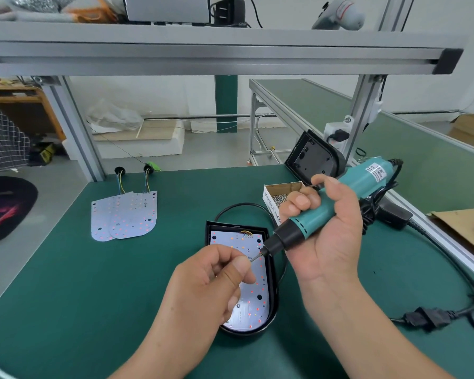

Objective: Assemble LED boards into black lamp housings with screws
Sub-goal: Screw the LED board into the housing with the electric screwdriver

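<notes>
While the right hand (331,228) grips the teal electric screwdriver (340,203) slanting down-left, left hand (211,280) pinching its bit (255,257), black lamp housing (273,285) lying lengthwise, rounded end nearest, LED board (253,296) inside.

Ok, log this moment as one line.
right hand: grips teal electric screwdriver | left hand: pinches bit tip | white LED board: inside black lamp housing
</notes>
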